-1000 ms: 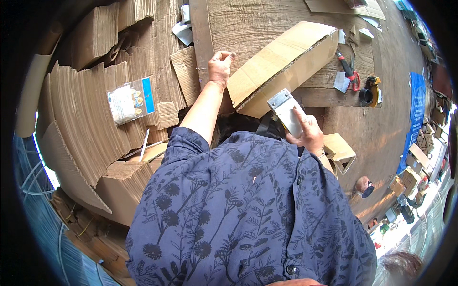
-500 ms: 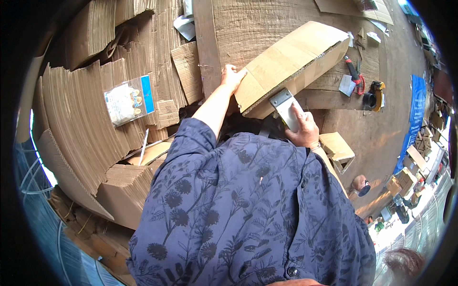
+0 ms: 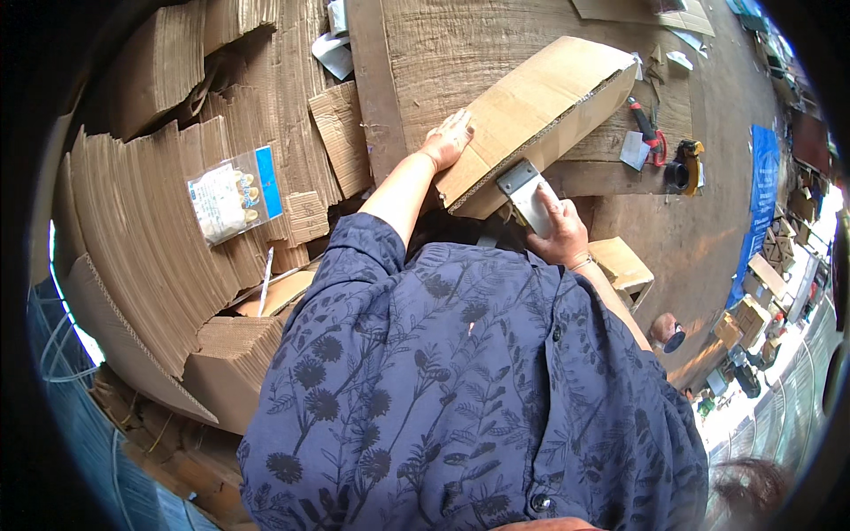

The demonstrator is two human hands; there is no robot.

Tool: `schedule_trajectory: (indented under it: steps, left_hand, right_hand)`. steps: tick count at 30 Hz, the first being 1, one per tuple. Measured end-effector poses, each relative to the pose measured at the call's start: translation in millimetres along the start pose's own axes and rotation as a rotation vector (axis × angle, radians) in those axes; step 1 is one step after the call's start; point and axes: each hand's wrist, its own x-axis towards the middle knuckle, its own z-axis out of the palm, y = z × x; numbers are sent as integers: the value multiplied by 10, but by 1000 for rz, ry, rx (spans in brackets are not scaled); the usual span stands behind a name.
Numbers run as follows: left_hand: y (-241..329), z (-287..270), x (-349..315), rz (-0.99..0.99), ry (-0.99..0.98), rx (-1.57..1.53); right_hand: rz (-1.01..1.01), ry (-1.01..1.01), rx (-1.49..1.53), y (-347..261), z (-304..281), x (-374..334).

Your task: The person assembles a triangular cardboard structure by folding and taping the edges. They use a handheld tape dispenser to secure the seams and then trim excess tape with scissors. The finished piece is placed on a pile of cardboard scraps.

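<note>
The left hand (image 3: 450, 140) lay flat on the folded cardboard box (image 3: 531, 115) on the wooden surface (image 3: 425, 44); the right hand (image 3: 560, 232) gripped what seemed a metal tool (image 3: 524, 190) at its edge. The box could slip if pressure eased.

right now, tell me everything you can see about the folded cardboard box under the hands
The folded cardboard box is plain brown corrugated board, flattened, with its layered edges showing along the near side. It lies tilted across the wooden table, its near end jutting past the table edge. The left hand presses flat on its near left corner. The right hand holds a flat grey metal tool up against its near edge.
</note>
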Motion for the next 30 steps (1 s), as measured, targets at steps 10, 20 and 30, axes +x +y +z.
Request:
schedule_trajectory:
  steps: [10, 20, 30]
  left_hand:
    - [783, -239, -844, 88, -86, 111]
    - [1001, -174, -966, 109, 39, 355]
    - [1308, -97, -677, -96, 79, 368]
  right_hand:
    - [17, 3, 5, 89, 63, -66]
    - [-19, 14, -4, -60, -507, -434]
    - [5, -3, -50, 336, 195, -215]
